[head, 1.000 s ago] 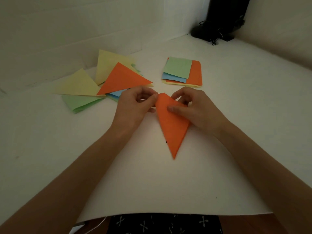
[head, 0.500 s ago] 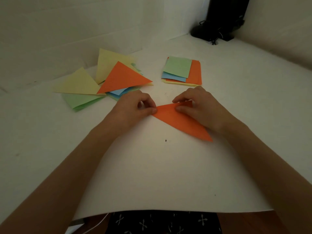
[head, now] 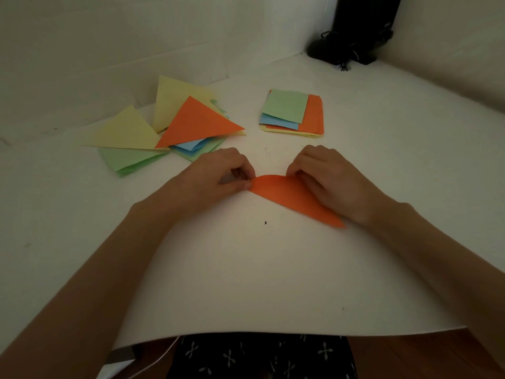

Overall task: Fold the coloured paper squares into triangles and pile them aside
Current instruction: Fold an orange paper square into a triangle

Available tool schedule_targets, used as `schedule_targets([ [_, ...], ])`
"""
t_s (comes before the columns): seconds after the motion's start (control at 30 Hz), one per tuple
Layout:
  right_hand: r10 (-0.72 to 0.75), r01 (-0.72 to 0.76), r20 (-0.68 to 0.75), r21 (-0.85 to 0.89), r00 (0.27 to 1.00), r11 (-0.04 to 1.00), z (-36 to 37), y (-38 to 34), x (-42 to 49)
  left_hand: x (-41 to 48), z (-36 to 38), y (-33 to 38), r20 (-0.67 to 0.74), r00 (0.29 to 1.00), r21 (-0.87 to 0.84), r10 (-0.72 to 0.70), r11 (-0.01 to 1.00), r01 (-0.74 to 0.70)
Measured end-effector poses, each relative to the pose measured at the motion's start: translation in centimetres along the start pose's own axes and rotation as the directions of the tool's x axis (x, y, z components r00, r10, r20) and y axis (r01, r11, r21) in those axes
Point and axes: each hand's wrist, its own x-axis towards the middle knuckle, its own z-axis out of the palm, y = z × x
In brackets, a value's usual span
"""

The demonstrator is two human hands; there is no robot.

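A pile of folded triangles (head: 199, 121) is spread at the white tabletop's (head: 246, 269) far left; a stack of squares (head: 285, 105) lies beside it; nearer, an orange triangle (head: 284, 195) is pinched at its left tip in the left hand's (head: 216, 176) grip; its upper edge is held in the right hand's (head: 328, 179) curled grip.

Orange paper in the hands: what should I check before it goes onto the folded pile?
1. Grip, left hand pinches the left corner of the orange paper: ok.
2. Grip, right hand holds its upper edge: ok.
3. Crease pressed flat: not ok, the upper edge bows in a curve.
4. Corners matched: cannot tell, fingers cover them.
5. Destination, folded pile in view to the left: ok.
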Motion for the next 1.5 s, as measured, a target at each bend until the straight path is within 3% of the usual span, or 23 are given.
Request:
schedule_targets([
  [0.17, 0.028, -0.029, -0.029, -0.054, 0.999, 0.998, 0.5, -0.2, -0.3, -0.2, 0.3, 0.4, -0.055, 0.998, 0.029, 0.023, 0.999, -0.021],
  [0.4, -0.099, 0.098, 0.006, -0.259, 0.995, 0.961, 0.0, -0.1, -0.5, -0.2, 0.6, -0.5, -0.144, 0.988, 0.043, 0.061, 0.998, -0.055],
  [0.67, -0.143, 0.149, 0.044, -0.301, 0.989, 0.942, -0.5, -0.1, -0.5, 0.1, 0.3, -0.7, -0.023, 0.977, 0.282, 0.21, 0.939, -0.196],
  [0.87, -0.034, 0.058, 0.087, -0.287, 0.996, 0.956, -0.6, -1.7, -1.5, -0.7, 1.3, 1.4, -0.053, 0.974, 0.525, 0.219, 0.836, -0.16],
  [1.03, 0.044, -0.018, 0.076, -0.317, 0.996, 0.948, -0.5, -2.8, -1.4, -1.2, 2.6, 2.7, -0.016, 0.982, 0.485, 0.186, 0.861, -0.155],
  [1.5, 0.243, -0.24, -0.047, -0.43, 0.969, 0.87, -0.6, -2.3, -2.7, -2.4, 3.1, 3.0, -0.088, 0.995, 0.459, 0.042, 0.888, 0.003],
])
